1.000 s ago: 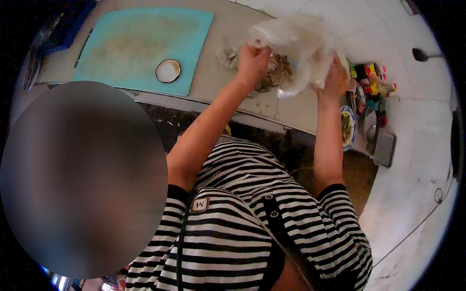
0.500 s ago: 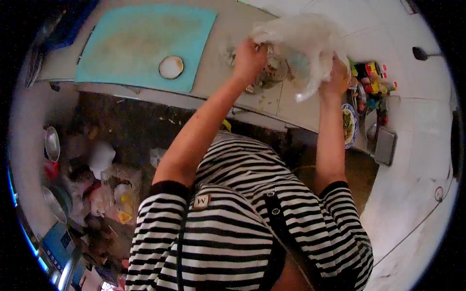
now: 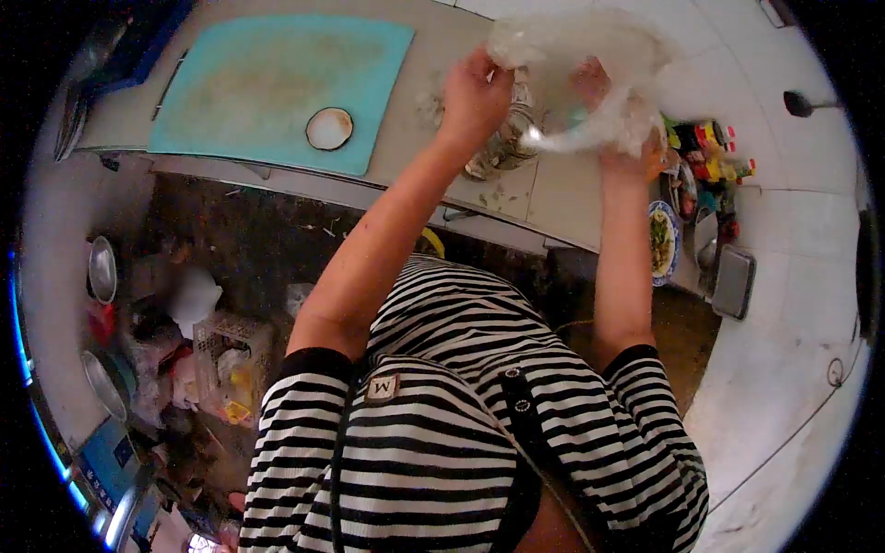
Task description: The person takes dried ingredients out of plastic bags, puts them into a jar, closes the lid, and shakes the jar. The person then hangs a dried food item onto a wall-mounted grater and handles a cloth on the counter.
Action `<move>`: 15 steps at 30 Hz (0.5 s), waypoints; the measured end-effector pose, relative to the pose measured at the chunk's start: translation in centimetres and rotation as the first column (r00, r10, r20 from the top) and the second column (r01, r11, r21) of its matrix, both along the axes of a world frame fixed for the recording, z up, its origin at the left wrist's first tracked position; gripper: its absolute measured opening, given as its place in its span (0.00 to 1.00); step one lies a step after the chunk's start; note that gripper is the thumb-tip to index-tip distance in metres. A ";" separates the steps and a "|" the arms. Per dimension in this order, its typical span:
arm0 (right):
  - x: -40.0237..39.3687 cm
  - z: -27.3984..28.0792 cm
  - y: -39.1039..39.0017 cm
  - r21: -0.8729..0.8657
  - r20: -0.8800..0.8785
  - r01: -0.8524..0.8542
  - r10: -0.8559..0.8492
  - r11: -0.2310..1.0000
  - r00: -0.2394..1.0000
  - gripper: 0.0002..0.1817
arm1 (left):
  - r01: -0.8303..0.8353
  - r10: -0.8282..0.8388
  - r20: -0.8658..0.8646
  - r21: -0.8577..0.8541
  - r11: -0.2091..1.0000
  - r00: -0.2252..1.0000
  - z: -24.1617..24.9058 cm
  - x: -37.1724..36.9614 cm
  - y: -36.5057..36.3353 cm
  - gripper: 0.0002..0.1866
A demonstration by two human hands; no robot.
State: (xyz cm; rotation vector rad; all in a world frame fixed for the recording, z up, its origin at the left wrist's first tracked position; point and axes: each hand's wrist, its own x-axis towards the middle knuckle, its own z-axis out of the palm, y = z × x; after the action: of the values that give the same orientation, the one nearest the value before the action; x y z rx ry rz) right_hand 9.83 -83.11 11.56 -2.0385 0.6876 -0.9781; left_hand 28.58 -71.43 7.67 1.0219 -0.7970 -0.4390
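Both my hands hold a thin clear plastic bag (image 3: 576, 55) above the counter (image 3: 433, 157). My left hand (image 3: 475, 92) pinches the bag's left rim. Inside the bag from the right side is my right hand (image 3: 608, 101), showing through the plastic. Under the bag sits a metal bowl (image 3: 502, 152) with brownish scraps in it, partly hidden by my left hand.
A turquoise cutting board (image 3: 277, 78) with a round slice (image 3: 329, 128) lies at the left of the counter. Bottles and jars (image 3: 710, 157), a plate of greens (image 3: 660, 241) and a metal tray (image 3: 733, 281) stand at the right. Pots and a crate (image 3: 226, 359) clutter the floor.
The bag has been pulled open and lifted, and my right hand has gone inside it. A blurred shape that covered the lower left one second ago is gone.
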 end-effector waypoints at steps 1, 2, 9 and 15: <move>-0.1 0.1 -0.2 -0.010 -0.035 0.013 -0.013 1.000 0.999 0.30 | -0.001 0.000 -0.031 -0.027 1.000 1.000 0.1 0.1 0.4 0.10; -0.2 0.2 -0.4 -0.021 -0.085 0.027 -0.029 0.999 0.996 0.29 | -0.003 0.000 -0.064 -0.053 0.999 0.998 0.2 0.2 0.7 0.10; 1.8 1.7 2.7 -0.434 -0.623 -0.204 -0.129 0.877 0.771 0.24 | 0.452 -0.428 -0.409 -0.042 0.891 0.806 6.1 0.1 6.2 0.17; 9.8 4.1 16.6 0.026 -0.114 -0.464 0.464 0.886 0.879 0.29 | 0.327 -0.456 -0.033 0.744 0.583 0.889 -7.5 8.7 18.0 0.23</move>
State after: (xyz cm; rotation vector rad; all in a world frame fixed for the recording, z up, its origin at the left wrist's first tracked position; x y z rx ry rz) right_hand 19.65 -66.50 15.68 -2.1357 0.2278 -0.5802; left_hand 37.25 -53.41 0.20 1.6593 -1.0317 -1.1506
